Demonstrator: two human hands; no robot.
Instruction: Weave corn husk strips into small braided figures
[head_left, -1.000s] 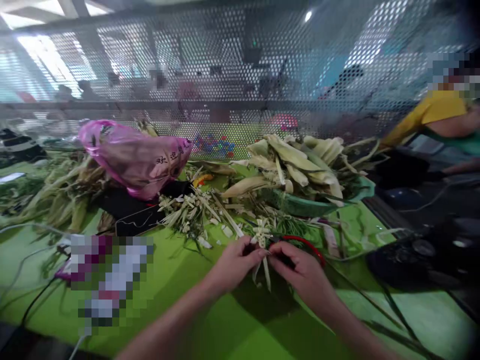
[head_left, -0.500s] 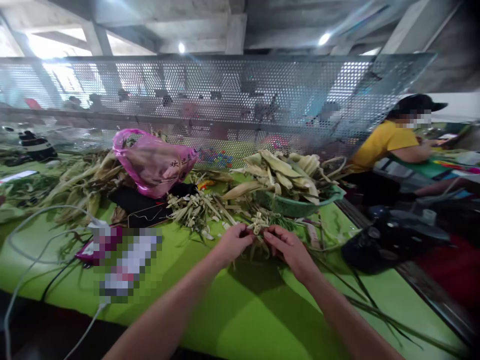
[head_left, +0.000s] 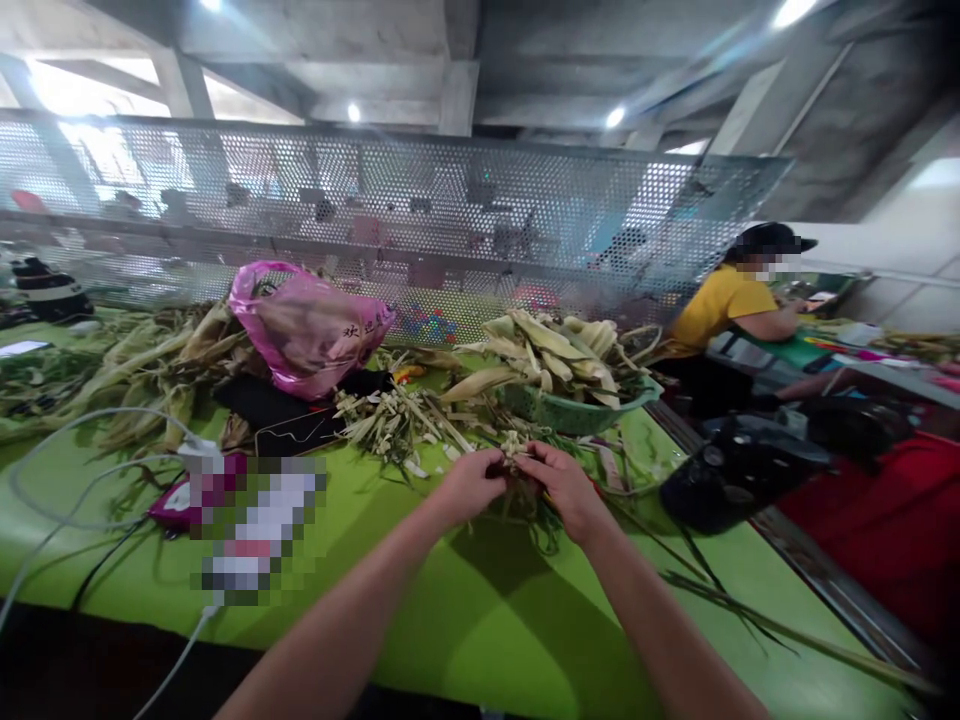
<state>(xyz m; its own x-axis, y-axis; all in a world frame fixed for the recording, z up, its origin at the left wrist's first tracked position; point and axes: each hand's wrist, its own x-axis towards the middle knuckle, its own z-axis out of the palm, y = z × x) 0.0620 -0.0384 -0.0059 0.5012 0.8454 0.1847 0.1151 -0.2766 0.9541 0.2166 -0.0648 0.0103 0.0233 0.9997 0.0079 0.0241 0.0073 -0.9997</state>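
Observation:
My left hand (head_left: 469, 484) and my right hand (head_left: 564, 485) meet over the green table (head_left: 480, 620), both pinched on a small woven piece of pale leaf strips (head_left: 514, 448) held between them. Loose green strips hang from the piece under my fingers. Just behind it lies a heap of cut pale leaf strips (head_left: 390, 415). A green basin (head_left: 581, 413) piled with corn husks stands beyond my right hand.
A pink plastic bag (head_left: 304, 325) and more husks (head_left: 142, 360) lie at the back left. White cables (head_left: 90, 470) run across the left side. A black device (head_left: 739, 470) sits at the right edge. A perforated metal screen (head_left: 420, 210) backs the table. A person in yellow (head_left: 724, 305) sits at the right.
The camera has tilted upward, so ceiling and the seated person now show. Both hands stay pinched on the woven piece, which sits slightly higher and farther out than before.

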